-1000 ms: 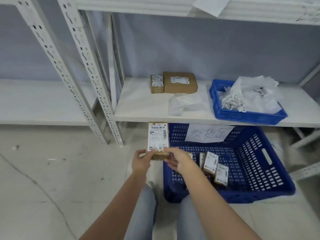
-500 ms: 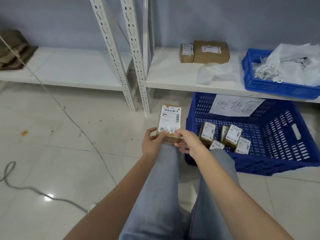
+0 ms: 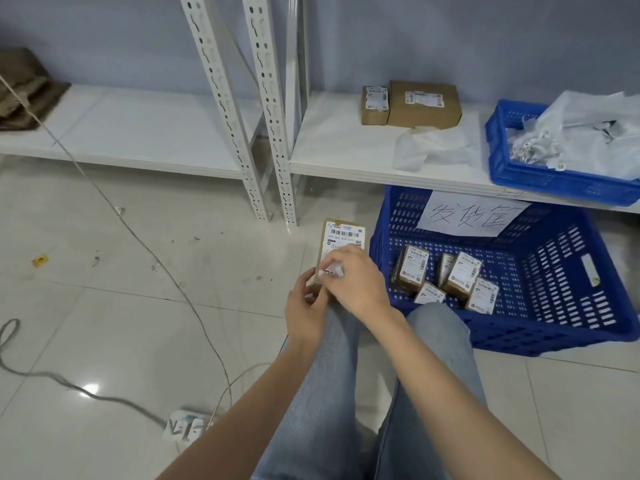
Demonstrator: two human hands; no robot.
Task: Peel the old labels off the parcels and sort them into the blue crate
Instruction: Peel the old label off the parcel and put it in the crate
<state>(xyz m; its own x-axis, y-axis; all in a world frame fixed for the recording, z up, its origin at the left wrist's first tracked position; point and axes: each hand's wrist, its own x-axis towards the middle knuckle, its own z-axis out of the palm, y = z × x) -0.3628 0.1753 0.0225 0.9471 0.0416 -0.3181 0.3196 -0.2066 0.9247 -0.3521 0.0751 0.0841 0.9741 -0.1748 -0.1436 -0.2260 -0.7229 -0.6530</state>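
A small brown parcel [image 3: 341,233] with a white barcode label rests on my left knee. My left hand [image 3: 304,311] grips its lower left edge. My right hand [image 3: 353,280] lies over the parcel's lower half and pinches a lifted corner of the label [image 3: 331,270]. To the right on the floor stands the large blue crate [image 3: 568,306] with a handwritten paper sign; several small labelled parcels [image 3: 446,278] lie inside it. Two more brown parcels [image 3: 412,103] sit on the low white shelf behind.
A smaller blue crate [image 3: 512,168] of crumpled white labels sits on the shelf [image 3: 332,150] at right, with loose white paper [image 3: 426,147] beside it. Perforated shelf uprights [image 3: 263,133] stand ahead. Cables [image 3: 138,233] and a power strip [image 3: 187,424] lie on the tiled floor at left.
The view has tilted down and turned left. The parcel has come down onto my knee, and my right hand has moved over its lower half onto the label's corner.
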